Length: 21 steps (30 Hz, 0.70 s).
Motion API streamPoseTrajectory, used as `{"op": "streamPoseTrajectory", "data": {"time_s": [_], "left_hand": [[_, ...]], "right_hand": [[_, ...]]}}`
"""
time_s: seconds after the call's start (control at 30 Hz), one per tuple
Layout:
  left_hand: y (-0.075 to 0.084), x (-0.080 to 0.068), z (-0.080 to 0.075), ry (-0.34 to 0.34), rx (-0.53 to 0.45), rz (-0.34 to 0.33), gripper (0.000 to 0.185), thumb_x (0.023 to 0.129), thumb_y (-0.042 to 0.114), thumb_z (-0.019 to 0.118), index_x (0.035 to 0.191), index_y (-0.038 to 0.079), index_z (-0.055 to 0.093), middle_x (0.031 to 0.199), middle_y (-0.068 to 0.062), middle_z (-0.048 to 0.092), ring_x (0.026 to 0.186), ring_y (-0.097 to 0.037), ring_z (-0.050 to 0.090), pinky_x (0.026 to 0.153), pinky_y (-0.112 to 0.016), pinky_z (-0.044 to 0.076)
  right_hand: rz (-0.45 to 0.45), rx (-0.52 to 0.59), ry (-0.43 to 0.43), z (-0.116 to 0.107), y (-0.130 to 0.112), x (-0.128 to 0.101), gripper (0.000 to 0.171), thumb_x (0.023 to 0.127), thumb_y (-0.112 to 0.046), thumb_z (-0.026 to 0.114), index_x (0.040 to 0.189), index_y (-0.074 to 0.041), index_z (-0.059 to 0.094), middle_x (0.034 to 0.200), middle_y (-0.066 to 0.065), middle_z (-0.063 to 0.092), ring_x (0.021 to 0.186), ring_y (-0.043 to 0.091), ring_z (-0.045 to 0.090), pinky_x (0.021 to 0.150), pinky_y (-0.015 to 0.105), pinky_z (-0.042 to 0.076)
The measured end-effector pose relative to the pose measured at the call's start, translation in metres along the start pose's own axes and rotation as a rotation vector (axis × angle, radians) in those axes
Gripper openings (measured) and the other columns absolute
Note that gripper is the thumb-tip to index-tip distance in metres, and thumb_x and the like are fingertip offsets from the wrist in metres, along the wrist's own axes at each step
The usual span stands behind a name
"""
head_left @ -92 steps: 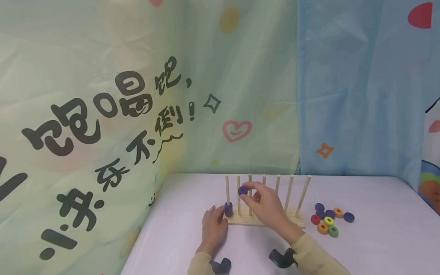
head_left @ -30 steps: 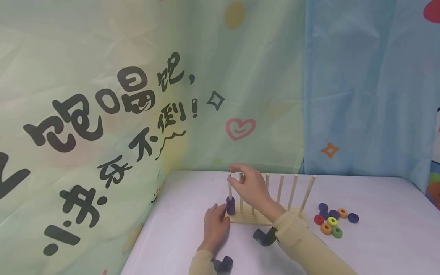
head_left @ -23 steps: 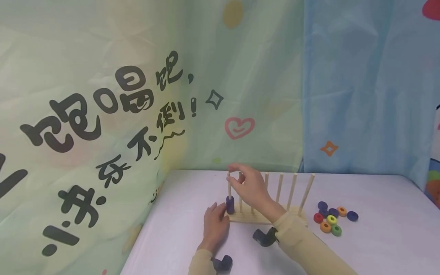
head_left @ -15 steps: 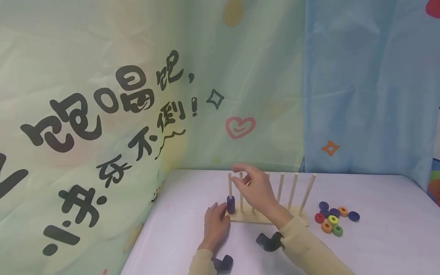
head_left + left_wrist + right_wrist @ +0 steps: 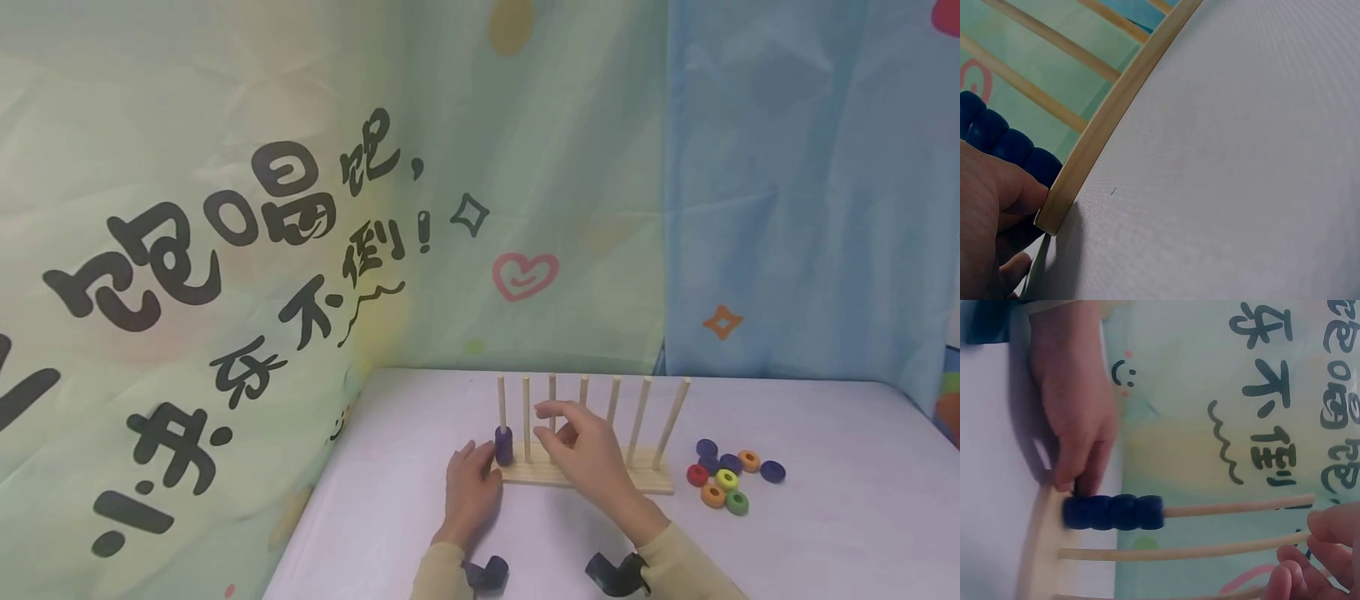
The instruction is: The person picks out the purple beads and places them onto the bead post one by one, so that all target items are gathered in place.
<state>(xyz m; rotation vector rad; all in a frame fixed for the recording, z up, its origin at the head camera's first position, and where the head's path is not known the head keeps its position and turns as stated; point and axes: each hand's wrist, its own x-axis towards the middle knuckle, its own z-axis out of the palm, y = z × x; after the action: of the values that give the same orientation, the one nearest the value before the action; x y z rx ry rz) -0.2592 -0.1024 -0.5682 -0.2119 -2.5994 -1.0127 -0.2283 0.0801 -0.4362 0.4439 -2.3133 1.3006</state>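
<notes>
A wooden rack [image 5: 592, 479] with several upright pegs stands on the white table. Dark purple rings [image 5: 504, 446] are stacked on its leftmost peg, and the right wrist view shows that stack [image 5: 1113, 512] at the peg's foot. My left hand [image 5: 480, 462] lies on the table with straight fingers touching the rack's left end. In the left wrist view its thumb [image 5: 1010, 194] presses the base corner [image 5: 1054, 215]. My right hand [image 5: 558, 425] hovers in front of the middle pegs with loosely curled fingers [image 5: 1319, 550], and it holds nothing.
Several loose rings [image 5: 723, 475] in purple, red, yellow, orange and green lie right of the rack. Printed cloth backdrops [image 5: 300, 208] hang close behind and to the left of the table [image 5: 825, 517].
My right hand brought a purple ring to the leftmost peg and let it go there. It has since dropped from the peg tops and drawn back right, empty. The left hand stayed put.
</notes>
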Motion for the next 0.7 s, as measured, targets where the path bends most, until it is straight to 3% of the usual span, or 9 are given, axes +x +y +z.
{"op": "streamPoseTrajectory", "data": {"time_s": [0.37, 0.6, 0.7], "left_hand": [[-0.003, 0.001, 0.002, 0.005, -0.017, 0.012, 0.041, 0.078, 0.012, 0.058, 0.118, 0.011, 0.060, 0.119, -0.004, 0.060, 0.122, -0.030, 0.043, 0.107, -0.050, 0.021], [-0.004, 0.000, 0.003, 0.002, -0.016, 0.006, 0.040, 0.078, 0.012, 0.058, 0.118, 0.011, 0.060, 0.119, -0.003, 0.060, 0.123, -0.029, 0.043, 0.108, -0.049, 0.020], [-0.004, 0.001, 0.003, 0.005, -0.014, 0.011, 0.040, 0.078, 0.012, 0.058, 0.117, 0.011, 0.060, 0.119, -0.003, 0.061, 0.122, -0.030, 0.043, 0.107, -0.050, 0.021]], "right_hand": [[0.091, 0.027, 0.017, 0.005, 0.020, -0.021, 0.025, 0.076, -0.015, 0.071, 0.100, -0.023, 0.065, 0.096, -0.009, 0.065, 0.064, 0.007, 0.057, 0.056, 0.021, 0.050], [0.131, -0.036, 0.022, -0.001, 0.031, -0.036, 0.024, 0.076, -0.014, 0.072, 0.099, -0.018, 0.066, 0.095, -0.007, 0.066, 0.066, 0.006, 0.056, 0.057, 0.020, 0.048], [0.143, -0.052, 0.029, -0.005, 0.036, -0.042, 0.023, 0.076, -0.015, 0.072, 0.097, -0.021, 0.066, 0.094, -0.009, 0.066, 0.066, 0.006, 0.056, 0.056, 0.019, 0.048]]}}
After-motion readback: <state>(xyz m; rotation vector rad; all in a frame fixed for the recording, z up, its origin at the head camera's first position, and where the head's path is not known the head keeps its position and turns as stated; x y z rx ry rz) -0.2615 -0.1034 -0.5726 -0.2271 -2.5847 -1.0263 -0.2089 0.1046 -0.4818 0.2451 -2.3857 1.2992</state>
